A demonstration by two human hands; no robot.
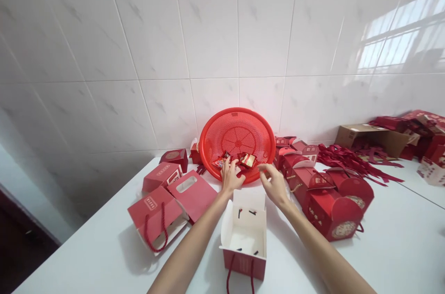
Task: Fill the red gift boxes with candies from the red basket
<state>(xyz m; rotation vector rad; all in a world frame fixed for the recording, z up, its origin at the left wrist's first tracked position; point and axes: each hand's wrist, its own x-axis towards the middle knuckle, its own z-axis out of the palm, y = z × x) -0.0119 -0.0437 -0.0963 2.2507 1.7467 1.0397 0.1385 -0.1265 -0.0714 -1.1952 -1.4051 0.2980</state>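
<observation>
A red plastic basket (pixel 238 120) leans tilted against the tiled wall, with a few wrapped snacks (pixel 248 160) in its lower part. My left hand (pixel 232 177) reaches to the basket's lower edge beside the snacks, its fingers spread. To the right, my right hand (pixel 273 182) is near the basket's lower right rim, fingers bent and apart, with nothing visible in them. Between my forearms stands an open red box (pixel 244 262) with a white inside and rope handles; no contents show in it apart from the handle ends.
Red boxes (pixel 156 213) lie on the left of the white table (pixel 100 257). Closed red gift boxes (pixel 333 213) stand in rows on the right. Beyond them are dark red ribbons (pixel 351 159) and a cardboard carton (pixel 377 138).
</observation>
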